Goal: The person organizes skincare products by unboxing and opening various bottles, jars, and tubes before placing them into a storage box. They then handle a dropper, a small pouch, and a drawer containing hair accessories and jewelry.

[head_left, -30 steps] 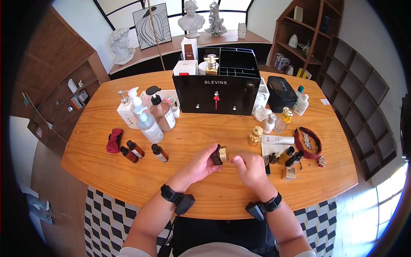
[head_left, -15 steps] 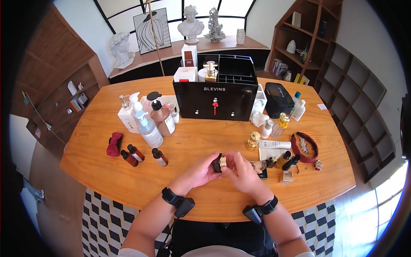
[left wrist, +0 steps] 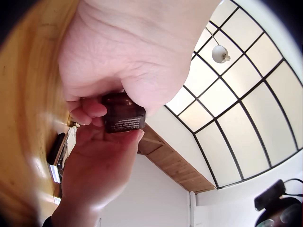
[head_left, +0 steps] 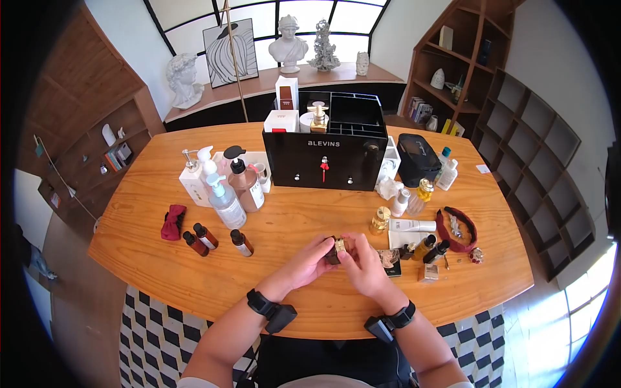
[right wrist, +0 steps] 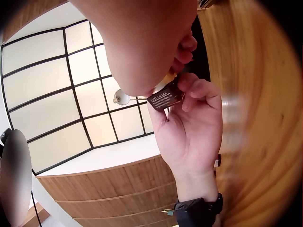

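Over the front middle of the table (head_left: 291, 310), my left hand (head_left: 307, 265) holds a small dark brown glass jar (right wrist: 165, 98) between thumb and fingers. White printing shows on its side in both wrist views. A gold lid (head_left: 340, 245) tops the jar, tilted toward my right hand (head_left: 367, 268). The right thumb and fingers pinch round this lid, hiding much of it. Just beyond the right hand lies a dark flat case with a floral pattern (head_left: 391, 261).
Three small amber bottles (head_left: 242, 240) and a red bow (head_left: 173, 222) stand left. Pump bottles (head_left: 228, 204) are behind them. A black organizer (head_left: 323, 165) sits at the back. Right are a gold-capped bottle (head_left: 380, 220), a white tube (head_left: 414, 226) and a red headband (head_left: 474, 227).
My right hand has come in from beside the jar and now grips its gold lid. The left hand keeps its hold on the jar. The head view has shifted slightly.
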A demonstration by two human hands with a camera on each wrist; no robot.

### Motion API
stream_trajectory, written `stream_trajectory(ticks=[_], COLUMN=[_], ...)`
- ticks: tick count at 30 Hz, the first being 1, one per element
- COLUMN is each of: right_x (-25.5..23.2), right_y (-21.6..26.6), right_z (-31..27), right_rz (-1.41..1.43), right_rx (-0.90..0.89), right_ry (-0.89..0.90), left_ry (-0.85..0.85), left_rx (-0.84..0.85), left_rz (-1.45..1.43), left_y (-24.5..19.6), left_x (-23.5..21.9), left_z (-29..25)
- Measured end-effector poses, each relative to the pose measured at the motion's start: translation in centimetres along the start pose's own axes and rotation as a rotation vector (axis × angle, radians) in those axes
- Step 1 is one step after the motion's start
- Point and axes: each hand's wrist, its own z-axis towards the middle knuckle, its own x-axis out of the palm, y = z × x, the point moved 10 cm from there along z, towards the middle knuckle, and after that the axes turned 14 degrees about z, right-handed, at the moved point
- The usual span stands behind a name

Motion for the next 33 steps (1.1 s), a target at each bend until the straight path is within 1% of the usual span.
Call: stream_trajectory(ticks=[2, 4, 5, 8, 10, 11, 13, 14, 17, 19, 20, 22, 23, 25, 29, 31, 33], right_x=[-0.6, -1.1, -1.3, -1.6, -1.7, -1.8, -1.9, -1.9, -1.9, -1.8, -1.8, -1.8, -1.9, -1.9, -2.3, -2.1, -2.1], right_y=[-0.5, -0.8, -1.1, -1.8, -2.2, -2.3, -2.6, -2.5, -1.9, -1.7, -1.6, -1.5, -1.4, -1.5, -2.3, -2.4, -2.5], right_z=[0.3, 0.5, 0.5, 0.5, 0.5, 0.4, 0.3, 0.2, 0.2, 0.1, 0.1, 0.1, 0.2, 0.3, 0.4, 0.3, 0.3], right_rz=[0.043, 0.061, 0.043, 0.019, 0.036, 0.071, 0.14, 0.126, 0.097, 0.099, 0.081, 0.045, 0.105, 0.225, 0.273, 0.267, 0.229], right_rx=[0.012, 0.015, 0.047, 0.122, 0.146, 0.128, 0.094, 0.096, 0.125, 0.175, 0.169, 0.158, 0.12, 0.044, 0.072, 0.111, 0.105], right_ry=[-0.047, -0.081, -0.08, -0.081, -0.085, -0.101, -0.131, -0.132, -0.127, -0.114, -0.111, -0.107, -0.114, -0.127, -0.148, -0.143, -0.134], left_ry=[-0.048, -0.1, -0.127, -0.093, -0.096, -0.098, -0.131, -0.147, -0.113, -0.119, -0.12, -0.096, -0.084, -0.086, -0.092, -0.098, -0.105], left_rx=[0.043, 0.047, 0.047, 0.235, 0.228, 0.225, 0.141, 0.099, 0.064, 0.039, 0.027, 0.042, 0.05, 0.097, 0.23, 0.236, 0.24], left_rz=[0.127, 0.271, 0.344, 0.356, 0.419, 0.45, 0.403, 0.379, 0.318, 0.261, 0.233, 0.195, 0.176, 0.025, -0.163, -0.199, -0.229], left_y=[-0.6, -1.3, -1.5, -2.6, -2.7, -2.8, -2.4, -2.1, -1.6, -1.5, -1.5, -1.7, -1.8, -2.5, -4.0, -4.5, -4.6], left_x=[-0.3, -0.2, -0.2, 0.6, 0.7, 0.8, -0.1, -0.5, -1.0, -1.0, -0.8, -0.3, -0.1, 0.4, -0.3, -0.5, -0.6], left_z=[-0.1, -0.2, -0.3, -0.1, -0.3, -0.5, -0.4, -0.4, -0.2, -0.2, -0.2, -0.3, -0.4, -0.3, -0.5, -0.7, -0.8])
